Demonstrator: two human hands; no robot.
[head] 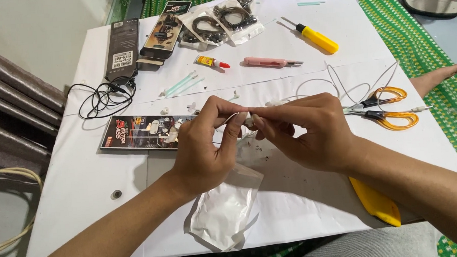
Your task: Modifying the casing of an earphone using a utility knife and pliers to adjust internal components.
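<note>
Centre of frame: left hand (200, 148) and right hand (313, 134) meeting, fingers (239, 123) of both pinched narrow on a small white earpiece (248, 120) with thin white cable (342, 87).

Below the hands: clear plastic pouch (225, 210), open, contents indiscernible.

Centre left on the desk (83, 179): flat dark printed card package (133, 133).

Upper centre: black carton (122, 47), two printed packets, two clear bags (227, 18) holding dark coiled cables.

Scissors (386, 108) lay right, orange handles together. Yellow screwdriver (315, 37) and pink cutter (269, 62) sat further back, glue tube (211, 62) beside them, black cable (105, 96) coiled left, clear bag (225, 210) nearest.
</note>
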